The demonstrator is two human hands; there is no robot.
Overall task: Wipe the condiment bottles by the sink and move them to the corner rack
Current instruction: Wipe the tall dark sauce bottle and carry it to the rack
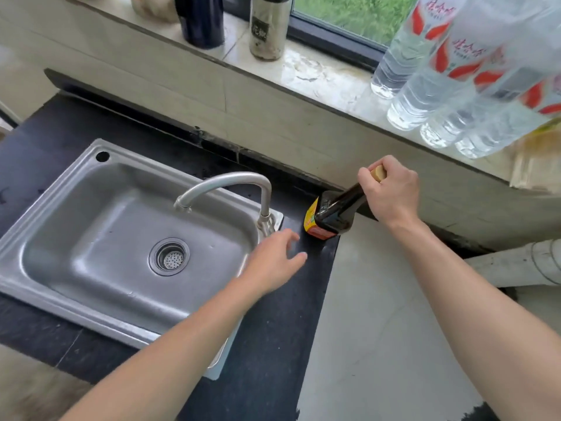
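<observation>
A dark sauce bottle [334, 212] with a yellow and red label and a tan cap stands on the black counter [273, 344], right of the sink [60, 235]. My right hand [391, 189] is wrapped around its neck just under the cap, and the bottle leans toward the right. My left hand [273, 262] hovers with spread fingers over the counter between the sink rim and the bottle, holding nothing. No cloth and no corner rack are in view.
A curved faucet [243, 183] rises at the sink's right rim. On the windowsill [318, 77] stand a dark flask [202, 19], a steel canister [268, 25] and several clear water bottles [440, 86]. Grey floor [379, 329] and a pipe [516, 262] lie to the right.
</observation>
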